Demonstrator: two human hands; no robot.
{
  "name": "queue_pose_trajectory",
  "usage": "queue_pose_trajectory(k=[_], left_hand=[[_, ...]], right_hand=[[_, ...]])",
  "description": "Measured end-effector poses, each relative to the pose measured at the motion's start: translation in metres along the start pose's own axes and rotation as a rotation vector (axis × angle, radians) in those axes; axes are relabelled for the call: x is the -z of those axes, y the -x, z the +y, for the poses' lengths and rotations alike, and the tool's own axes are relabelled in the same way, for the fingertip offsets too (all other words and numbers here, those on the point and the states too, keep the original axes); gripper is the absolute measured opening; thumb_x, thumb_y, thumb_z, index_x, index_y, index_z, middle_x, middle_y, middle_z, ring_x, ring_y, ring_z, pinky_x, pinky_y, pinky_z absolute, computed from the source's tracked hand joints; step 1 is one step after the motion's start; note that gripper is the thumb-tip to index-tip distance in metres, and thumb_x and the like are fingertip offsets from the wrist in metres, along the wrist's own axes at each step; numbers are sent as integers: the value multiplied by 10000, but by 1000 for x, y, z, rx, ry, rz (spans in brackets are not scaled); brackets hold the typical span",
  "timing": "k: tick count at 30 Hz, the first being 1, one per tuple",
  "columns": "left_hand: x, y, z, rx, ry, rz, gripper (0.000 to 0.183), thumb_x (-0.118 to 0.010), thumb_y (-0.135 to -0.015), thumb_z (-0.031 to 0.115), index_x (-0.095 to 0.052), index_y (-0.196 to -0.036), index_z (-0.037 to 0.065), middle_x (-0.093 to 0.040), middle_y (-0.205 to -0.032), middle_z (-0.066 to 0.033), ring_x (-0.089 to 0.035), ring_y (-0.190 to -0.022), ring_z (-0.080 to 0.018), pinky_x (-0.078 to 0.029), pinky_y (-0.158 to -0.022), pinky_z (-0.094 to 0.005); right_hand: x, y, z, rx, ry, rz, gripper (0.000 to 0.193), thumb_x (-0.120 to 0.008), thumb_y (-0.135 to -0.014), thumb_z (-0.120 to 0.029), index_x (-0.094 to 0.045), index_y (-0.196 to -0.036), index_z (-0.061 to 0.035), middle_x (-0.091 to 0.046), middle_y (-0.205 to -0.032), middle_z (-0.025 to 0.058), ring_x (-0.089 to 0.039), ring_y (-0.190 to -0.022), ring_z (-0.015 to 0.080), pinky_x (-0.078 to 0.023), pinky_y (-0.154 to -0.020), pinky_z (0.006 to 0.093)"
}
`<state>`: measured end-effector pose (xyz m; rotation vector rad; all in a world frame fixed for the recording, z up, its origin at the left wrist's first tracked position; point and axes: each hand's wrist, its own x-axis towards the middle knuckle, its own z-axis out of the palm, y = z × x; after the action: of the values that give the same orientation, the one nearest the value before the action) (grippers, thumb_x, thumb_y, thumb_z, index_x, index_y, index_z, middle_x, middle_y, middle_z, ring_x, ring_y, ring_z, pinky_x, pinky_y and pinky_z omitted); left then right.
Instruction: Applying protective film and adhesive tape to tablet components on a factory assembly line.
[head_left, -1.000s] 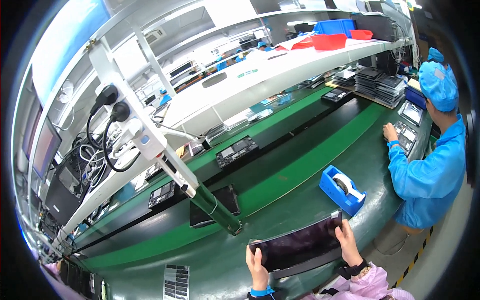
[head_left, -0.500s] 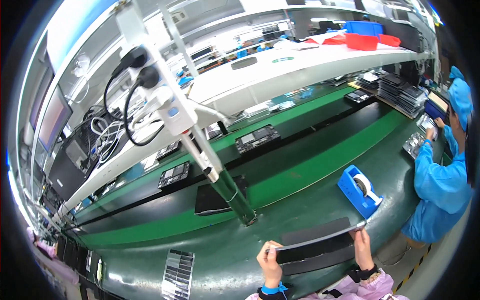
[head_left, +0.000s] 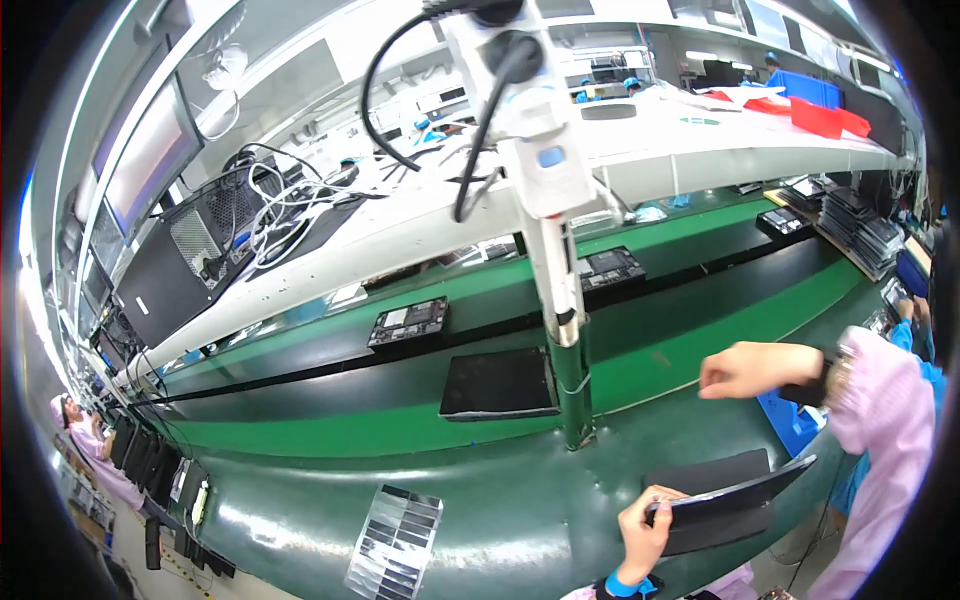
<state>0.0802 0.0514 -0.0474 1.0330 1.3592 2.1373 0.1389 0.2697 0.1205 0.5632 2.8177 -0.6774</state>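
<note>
My left hand (head_left: 645, 530) grips the left end of a thin dark flat panel (head_left: 745, 488) with a light edge, tilted up over the bench. Black flat pads (head_left: 710, 470) lie beneath and behind the panel. My right hand (head_left: 762, 369) is in the air above the bench, off the panel, its fingers curled together; whether anything small is between them is hidden. Below its wrist sits a blue tape dispenser (head_left: 790, 425), partly covered by my arm and pink sleeve.
A sheet of silvery strips (head_left: 395, 540) lies to the left. A closed dark laptop-like slab (head_left: 498, 384) rests beside the green post (head_left: 573, 400). Opened devices (head_left: 408, 322) sit on the line behind. Stacked panels (head_left: 858, 235) stand at far right, near a co-worker in blue (head_left: 925, 345).
My right hand has let go of the panel's right end and risen up and away, over the tape dispenser. My left hand still holds the panel. The whole view has shifted.
</note>
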Motion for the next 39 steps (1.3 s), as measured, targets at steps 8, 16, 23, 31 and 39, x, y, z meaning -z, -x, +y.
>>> queue_pose_trajectory(k=[8, 16, 23, 31, 39], left_hand=[[0, 3, -7, -32, -91, -2, 130, -516, -825, 59, -565, -752, -37, -632, -741, -104, -600, -678, -157, -460, -662, -263], [29, -8, -18, 647, -246, -568, 592, -636, -815, 429, -432, -1257, 92, -477, -1260, -145, -462, -1168, -202, -285, -1061, -278], [44, -45, -22, 540, -273, -402, 511, -621, -816, 382, -450, -1190, 79, -488, -1182, -139, -473, -1091, -197, -302, -993, -278], [47, -61, -39, 489, -268, -246, 419, -604, -816, 328, -470, -1114, 65, -502, -1093, -132, -486, -1004, -191, -322, -915, -277], [52, -64, -41, 422, -290, -89, 329, -587, -817, 275, -490, -1038, 50, -515, -1003, -126, -499, -916, -185, -341, -837, -277]], right_hand=[[-143, -295, 74, 175, -243, -227, 339, -632, -839, -308, -666, -912, 21, -675, -819, 80, -626, -811, 166, -515, -719, 290], [-165, -355, -3, -228, -672, -54, 687, -686, -772, -436, -509, -1162, 101, -551, -1129, 192, -590, -943, 238, -540, -662, 305], [-147, -388, -6, -61, -570, 51, 581, -713, -732, -475, -570, -974, 34, -567, -880, 96, -557, -781, 157, -483, -628, 291], [-143, -412, -33, -139, -281, 23, 843, -720, -591, -648, -615, -1020, 70, -428, -1242, 273, -384, -1200, 390, -365, -954, 420], [-126, -414, -58, -47, -412, -267, 615, -759, -655, -488, -632, -1121, -109, -602, -769, 92, -568, -696, 209, -429, -672, 362]])
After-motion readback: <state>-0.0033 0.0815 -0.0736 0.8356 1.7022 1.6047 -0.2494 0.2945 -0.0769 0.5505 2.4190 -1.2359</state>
